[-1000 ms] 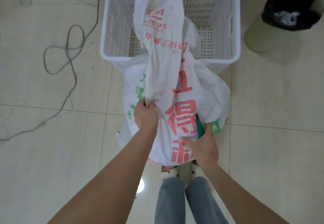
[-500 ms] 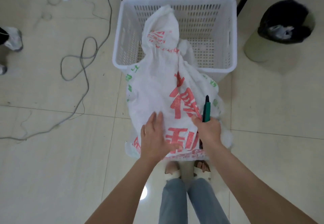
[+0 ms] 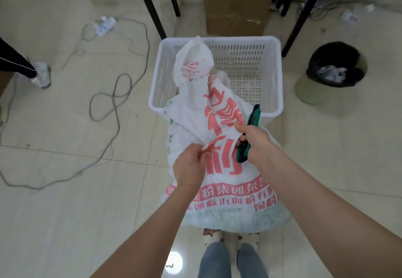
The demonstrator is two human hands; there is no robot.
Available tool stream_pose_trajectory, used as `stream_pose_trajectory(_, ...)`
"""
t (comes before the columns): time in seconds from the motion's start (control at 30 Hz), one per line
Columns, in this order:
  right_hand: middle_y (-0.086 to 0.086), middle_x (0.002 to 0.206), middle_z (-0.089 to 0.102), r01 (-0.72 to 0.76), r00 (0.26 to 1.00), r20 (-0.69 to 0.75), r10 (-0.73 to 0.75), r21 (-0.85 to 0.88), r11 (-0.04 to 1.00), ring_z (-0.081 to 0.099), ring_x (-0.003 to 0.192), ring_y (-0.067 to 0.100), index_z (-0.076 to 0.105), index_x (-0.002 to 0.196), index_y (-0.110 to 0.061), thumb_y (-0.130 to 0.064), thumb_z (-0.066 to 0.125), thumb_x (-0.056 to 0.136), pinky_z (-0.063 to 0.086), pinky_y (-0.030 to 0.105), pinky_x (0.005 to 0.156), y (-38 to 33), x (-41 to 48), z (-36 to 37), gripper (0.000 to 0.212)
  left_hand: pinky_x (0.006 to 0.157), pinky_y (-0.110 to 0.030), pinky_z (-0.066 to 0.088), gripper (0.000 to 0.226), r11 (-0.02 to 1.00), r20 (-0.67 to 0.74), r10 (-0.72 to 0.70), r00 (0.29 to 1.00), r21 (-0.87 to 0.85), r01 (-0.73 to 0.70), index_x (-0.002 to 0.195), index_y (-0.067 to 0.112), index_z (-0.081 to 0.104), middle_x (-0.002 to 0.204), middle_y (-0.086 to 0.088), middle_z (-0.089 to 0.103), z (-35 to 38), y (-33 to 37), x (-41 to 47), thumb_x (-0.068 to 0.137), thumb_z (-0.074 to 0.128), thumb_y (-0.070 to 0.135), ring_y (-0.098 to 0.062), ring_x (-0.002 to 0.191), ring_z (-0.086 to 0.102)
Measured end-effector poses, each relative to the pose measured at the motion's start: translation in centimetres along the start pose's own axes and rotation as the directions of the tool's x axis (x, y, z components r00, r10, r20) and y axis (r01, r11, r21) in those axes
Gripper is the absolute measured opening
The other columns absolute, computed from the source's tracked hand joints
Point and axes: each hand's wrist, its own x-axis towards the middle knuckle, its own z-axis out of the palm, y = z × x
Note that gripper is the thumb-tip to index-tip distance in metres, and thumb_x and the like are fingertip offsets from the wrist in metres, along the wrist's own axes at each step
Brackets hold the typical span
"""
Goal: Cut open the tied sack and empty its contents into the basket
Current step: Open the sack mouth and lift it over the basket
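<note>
A white woven sack (image 3: pixel 217 182) with red printing leans from the floor at my feet up over the near rim of a white slotted plastic basket (image 3: pixel 256 71); its upper end droops inside the basket. My left hand (image 3: pixel 190 166) pinches a fold of the sack's cloth near its middle. My right hand (image 3: pixel 253 141) presses on the sack a little further right and grips a green utility knife (image 3: pixel 248 134), its tip pointing toward the basket. The basket's floor shows bare slots where the sack does not cover it.
A grey cable (image 3: pixel 113 103) loops over the tiled floor on the left, near another person's shoe (image 3: pixel 41 74). A bin with a black liner (image 3: pixel 332 68) stands right of the basket. Black table legs (image 3: pixel 152 5) and a cardboard box (image 3: pixel 237 3) stand behind it.
The sack has slid lower, with less of it raised over the basket. My left hand went from lying flat on the sack to pinching its cloth. My right hand, still holding the knife, shifted up.
</note>
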Motion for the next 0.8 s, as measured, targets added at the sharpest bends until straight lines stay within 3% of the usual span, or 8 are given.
stream_pose_trajectory(0.07,0.001,0.053,0.045,0.098,0.995,-0.030,-0.099,-0.017,0.995,0.043,0.045,0.015,0.056,0.090,-0.007,-0.017,0.071,0.084,0.042,0.029,0.050,-1.8,-0.6,-0.1,0.019,0.049,-0.024,0.031,0.022,0.998,-0.018,-0.025,1.000,-0.060,0.024,0.085,0.012,0.065,0.074,0.001,0.060,-1.0,1.3,0.9,0.093,0.053,0.029,-0.018,0.065,0.052)
stream_pose_trajectory(0.2,-0.001,0.077,0.063,0.334,0.931,-0.020,-0.365,-0.356,0.873,0.059,0.064,0.014,0.063,0.107,-0.013,-0.033,0.074,0.079,0.054,0.032,0.067,-4.3,-2.4,-1.3,0.036,0.050,-0.026,0.032,0.025,0.990,-0.016,-0.053,0.998,-0.129,0.051,0.082,0.015,0.065,0.073,0.001,0.061,-3.8,4.7,2.9,0.094,0.051,0.032,-0.020,0.067,0.055)
stream_pose_trajectory(0.27,-0.003,0.090,0.067,0.331,0.926,0.025,-0.377,-0.532,0.779,0.068,0.075,0.019,0.059,0.108,-0.021,-0.041,0.078,0.072,0.058,0.041,0.074,-3.7,-3.5,-2.6,0.045,0.050,-0.026,0.033,0.025,0.983,-0.018,-0.091,0.996,-0.161,0.087,0.075,0.018,0.060,0.070,0.001,0.060,-5.1,6.2,4.4,0.094,0.050,0.032,-0.023,0.068,0.057)
stream_pose_trajectory(0.33,-0.006,0.091,0.067,0.315,0.934,0.087,-0.345,-0.652,0.689,0.070,0.073,0.019,0.055,0.105,-0.027,-0.045,0.081,0.067,0.059,0.043,0.070,-2.0,-4.2,-3.9,0.050,0.053,-0.027,0.037,0.027,0.973,-0.020,-0.133,0.991,-0.192,0.126,0.072,0.018,0.058,0.069,-0.001,0.060,-6.3,7.3,6.0,0.093,0.050,0.033,-0.026,0.070,0.059)
stream_pose_trajectory(0.43,-0.006,0.105,0.062,0.336,0.912,0.158,-0.380,-0.819,0.466,0.067,0.082,0.018,0.055,0.116,-0.025,-0.054,0.082,0.060,0.058,0.041,0.070,0.0,-3.7,-4.2,0.068,0.061,-0.030,0.043,0.031,0.960,-0.009,-0.149,0.989,-0.242,0.142,0.067,0.019,0.056,0.067,-0.002,0.060,-7.2,8.7,8.7,0.093,0.049,0.034,-0.027,0.070,0.059)
stream_pose_trajectory(0.5,-0.004,0.108,0.056,0.319,0.886,0.127,-0.445,-0.864,0.389,0.062,0.085,0.019,0.054,0.115,-0.019,-0.051,0.079,0.068,0.054,0.037,0.069,-0.2,-3.2,-3.2,0.062,0.063,-0.034,0.045,0.037,0.941,0.005,-0.165,0.986,-0.299,0.159,0.059,0.022,0.051,0.061,-0.001,0.056,-7.3,9.2,10.1,0.094,0.048,0.034,-0.027,0.065,0.057)
stream_pose_trajectory(0.67,-0.004,0.071,0.059,0.286,0.855,0.005,-0.518,-0.838,0.465,0.057,0.062,0.017,0.061,0.096,-0.017,-0.037,0.064,0.088,0.036,0.025,0.048,-1.9,-2.1,-0.1,0.021,0.064,-0.032,0.048,0.035,0.911,0.062,-0.174,0.983,-0.368,0.185,0.069,0.016,0.059,0.062,-0.002,0.060,-7.4,9.2,13.2,0.095,0.046,0.035,-0.024,0.061,0.058)
stream_pose_trajectory(0.8,-0.002,0.067,0.059,0.340,0.844,-0.011,-0.536,-0.762,0.551,0.056,0.059,0.020,0.065,0.093,-0.016,-0.031,0.061,0.090,0.040,0.027,0.049,-2.8,-1.9,1.2,0.016,0.073,-0.038,0.056,0.035,0.903,0.111,-0.147,0.983,-0.389,0.179,0.084,0.011,0.067,0.076,-0.010,0.070,-8.2,8.8,15.4,0.095,0.046,0.037,-0.028,0.072,0.068)
